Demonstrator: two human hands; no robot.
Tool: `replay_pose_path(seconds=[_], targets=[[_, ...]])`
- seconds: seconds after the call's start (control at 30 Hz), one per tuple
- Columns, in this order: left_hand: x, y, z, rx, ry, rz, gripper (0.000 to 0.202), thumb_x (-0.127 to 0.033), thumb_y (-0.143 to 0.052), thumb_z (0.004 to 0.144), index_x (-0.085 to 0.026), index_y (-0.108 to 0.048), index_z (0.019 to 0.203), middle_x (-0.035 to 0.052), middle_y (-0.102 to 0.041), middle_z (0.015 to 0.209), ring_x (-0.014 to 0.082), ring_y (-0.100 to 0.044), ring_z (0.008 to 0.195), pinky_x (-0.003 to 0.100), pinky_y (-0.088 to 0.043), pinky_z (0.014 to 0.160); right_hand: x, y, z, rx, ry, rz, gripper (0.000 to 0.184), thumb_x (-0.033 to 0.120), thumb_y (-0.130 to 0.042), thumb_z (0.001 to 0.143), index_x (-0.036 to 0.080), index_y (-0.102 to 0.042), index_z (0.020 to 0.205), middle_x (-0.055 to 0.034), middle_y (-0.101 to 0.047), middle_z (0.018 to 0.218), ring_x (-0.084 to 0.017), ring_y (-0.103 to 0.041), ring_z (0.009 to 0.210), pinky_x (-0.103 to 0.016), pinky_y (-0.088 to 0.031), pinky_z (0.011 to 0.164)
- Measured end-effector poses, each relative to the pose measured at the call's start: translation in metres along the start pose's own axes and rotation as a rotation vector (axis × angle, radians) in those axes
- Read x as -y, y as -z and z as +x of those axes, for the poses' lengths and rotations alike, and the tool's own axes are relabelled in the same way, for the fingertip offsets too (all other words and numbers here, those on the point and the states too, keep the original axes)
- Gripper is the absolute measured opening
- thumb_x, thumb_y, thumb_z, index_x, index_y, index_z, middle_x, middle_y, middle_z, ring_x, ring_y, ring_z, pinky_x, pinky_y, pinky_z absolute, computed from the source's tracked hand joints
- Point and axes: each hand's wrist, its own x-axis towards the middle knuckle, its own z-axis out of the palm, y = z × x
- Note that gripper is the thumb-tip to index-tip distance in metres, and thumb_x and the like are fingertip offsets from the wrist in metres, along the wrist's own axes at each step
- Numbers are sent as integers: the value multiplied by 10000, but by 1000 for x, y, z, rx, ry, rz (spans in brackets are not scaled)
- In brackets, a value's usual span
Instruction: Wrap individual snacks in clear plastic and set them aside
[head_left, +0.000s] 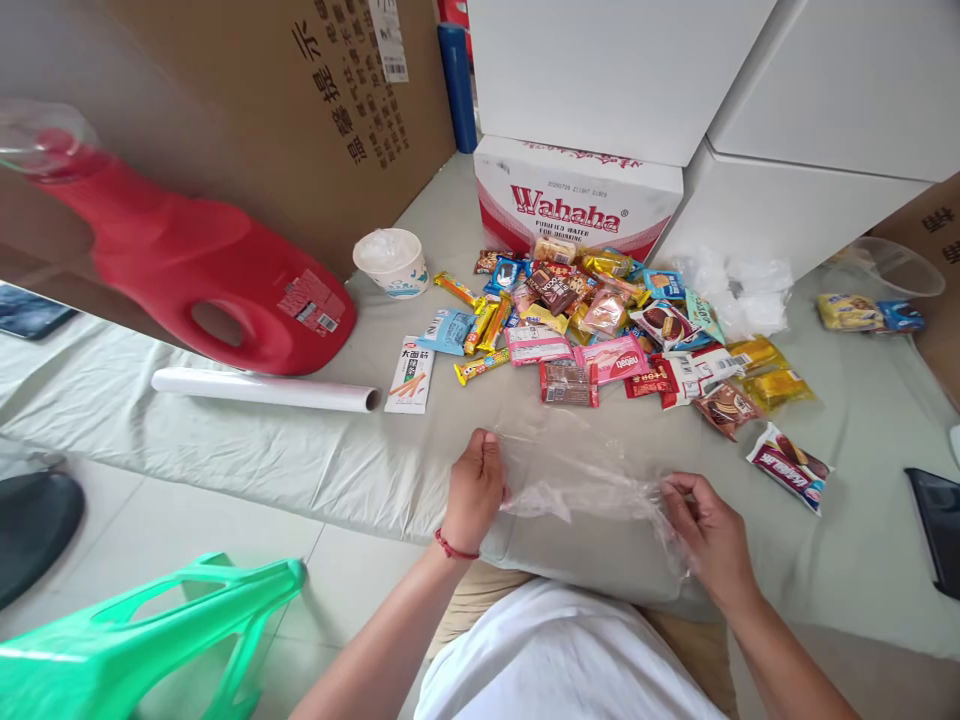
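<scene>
A thin clear plastic bag [577,470] stretches between my two hands above the front of the cloth-covered surface. My left hand [478,482], with a red cord at the wrist, pinches the bag's left edge. At its gathered right end, the fingers of my right hand [701,525] are closed on the plastic. Just beyond the bag lies a heap of wrapped snacks [555,290], among them a pink packet [613,358] and a brown packet [570,384]. Another wrapped snack [789,468] lies apart, beyond my right hand.
To the left stand a red jug [225,270], a white roll [266,388], a white snack box [410,378] and a paper cup [391,264]. A Wahaha carton [577,195] backs the heap. A phone [936,525] lies right; a green stool [150,630] stands on the floor.
</scene>
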Motion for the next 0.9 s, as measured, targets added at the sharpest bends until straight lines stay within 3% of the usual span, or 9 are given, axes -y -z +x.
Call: replay_pose_path(seconds=[0.2, 0.3, 0.4, 0.53, 0.57, 0.6, 0.7, 0.73, 0.9], targets=[[-4, -2, 2, -52, -158, 330, 255, -463, -444, 1001, -272, -448, 833, -53, -466, 497, 170, -471, 407, 265, -292, 497, -5, 10, 28, -191, 327, -231, 289, 486, -529, 983, 229, -661, 1005, -47, -713, 851, -191, -660, 711, -316, -544, 726], [-9, -4, 8, -43, -200, 593, 161, -339, -364, 1018, -264, -414, 884, -42, -490, 558, 190, -503, 479, 274, -275, 548, -14, 14, 46, -93, 452, -300, 291, 460, -507, 992, 224, -675, 1028, -78, -724, 996, -217, -694, 886, -340, -554, 806], [-14, -6, 11, 6, -163, 678, 129, -317, -317, 1024, -257, -381, 930, -36, -527, 609, 194, -534, 505, 275, -300, 572, -14, 33, 61, 16, 452, -345, 324, 482, -530, 976, 222, -701, 1063, -100, -708, 1157, -229, -690, 950, -352, -557, 792], [-14, -6, 10, 13, -122, 616, 154, -359, -275, 1034, -258, -350, 943, -29, -557, 662, 185, -557, 499, 275, -350, 573, 23, 60, 57, -262, 373, -334, 271, 450, -570, 978, 229, -709, 1049, -55, -718, 960, -183, -639, 735, -301, -501, 675], [-13, -7, 10, 14, -119, 598, 161, -369, -274, 1033, -260, -349, 941, -29, -558, 666, 182, -557, 495, 275, -356, 567, 37, 59, 51, -254, 410, -317, 234, 420, -580, 982, 234, -707, 1046, -43, -711, 925, -175, -629, 725, -287, -490, 676], [-11, -7, 9, 17, -115, 579, 169, -379, -273, 1033, -261, -349, 938, -31, -557, 664, 178, -554, 485, 273, -359, 557, 53, 53, 43, -140, 481, -290, 196, 382, -578, 990, 239, -704, 1033, -32, -705, 898, -164, -626, 721, -269, -482, 671], [-8, -10, 5, 40, -92, 515, 207, -419, -267, 1037, -264, -350, 928, -44, -546, 644, 164, -527, 440, 267, -347, 514, 90, 11, 23, 477, 676, -242, 226, 237, -487, 1023, 242, -711, 1049, -20, -700, 873, -142, -648, 768, -231, -487, 708], [-7, -12, 4, 47, -87, 496, 216, -428, -266, 1038, -265, -352, 927, -50, -538, 632, 161, -520, 429, 264, -342, 501, 98, -7, 20, 560, 710, -260, 272, 197, -453, 1019, 235, -719, 1065, -30, -703, 880, -149, -657, 786, -238, -490, 725], [-6, -15, -1, 81, -106, 405, 244, -473, -306, 1033, -259, -372, 935, -65, -533, 613, 145, -525, 405, 260, -380, 471, 107, -79, 35, 495, 490, -378, 439, 202, -436, 1008, 199, -591, 1419, -97, -744, 1064, -196, -684, 890, -293, -492, 807]])
